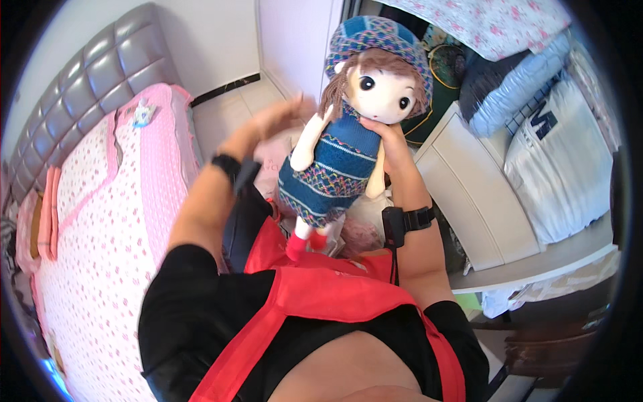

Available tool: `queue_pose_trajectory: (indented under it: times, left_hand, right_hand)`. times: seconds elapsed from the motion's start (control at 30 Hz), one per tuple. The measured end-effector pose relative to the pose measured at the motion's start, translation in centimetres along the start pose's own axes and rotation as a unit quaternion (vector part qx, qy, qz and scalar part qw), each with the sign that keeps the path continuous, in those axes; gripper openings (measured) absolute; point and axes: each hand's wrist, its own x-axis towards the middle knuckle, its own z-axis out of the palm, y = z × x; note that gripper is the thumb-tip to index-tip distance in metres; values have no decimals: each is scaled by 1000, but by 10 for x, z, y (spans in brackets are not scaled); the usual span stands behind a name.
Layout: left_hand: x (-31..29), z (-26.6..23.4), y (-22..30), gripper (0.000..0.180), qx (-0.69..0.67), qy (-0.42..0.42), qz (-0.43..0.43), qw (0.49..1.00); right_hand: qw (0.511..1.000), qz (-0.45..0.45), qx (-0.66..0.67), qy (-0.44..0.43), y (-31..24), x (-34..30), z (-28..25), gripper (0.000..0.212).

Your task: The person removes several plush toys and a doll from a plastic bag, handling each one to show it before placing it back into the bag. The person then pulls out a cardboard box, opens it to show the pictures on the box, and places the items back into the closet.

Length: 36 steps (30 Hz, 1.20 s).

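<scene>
A soft doll (341,144) is held upright in front of me. It has brown yarn hair, a patterned blue knit hat (378,40), a matching blue knit dress and red shoes (297,246). My right hand (388,137) grips it at the neck, with the thumb across the front below the chin; the other fingers are hidden behind it. To the left of the doll's hair, my left hand (284,115) is raised and slightly blurred. Its fingers are stretched out toward the hair, and nothing shows in them.
On the left stands a bed (100,268) with a pink-and-white patterned cover and a grey padded headboard (94,74). A white drawer cabinet (469,194) is at the right, beside a large white bag (559,167) and a light-blue bundle (519,84). Pale plastic bags (365,218) lie below the doll.
</scene>
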Motion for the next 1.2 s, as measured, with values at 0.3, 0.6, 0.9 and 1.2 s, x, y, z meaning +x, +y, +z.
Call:
queue_pose_trajectory:
  times: [0.3,0.6,0.9,1.2]
  left_hand:
    - [-54,95,-91,65,-182,152,-88,967]
    - [-55,103,-73,56,9,181,36,983]
    - [-62,109,-82,84,-4,110,-1,994]
    - [-63,114,-104,78,150,186,118,964]
  right_hand:
    - [997,25,-21,70,37,7,-17,43]
    - [997,31,-2,68,46,10,-32,41]
    - [999,51,-6,8,48,0,-33,54]
    - [978,144,-138,-53,62,-13,-37,68]
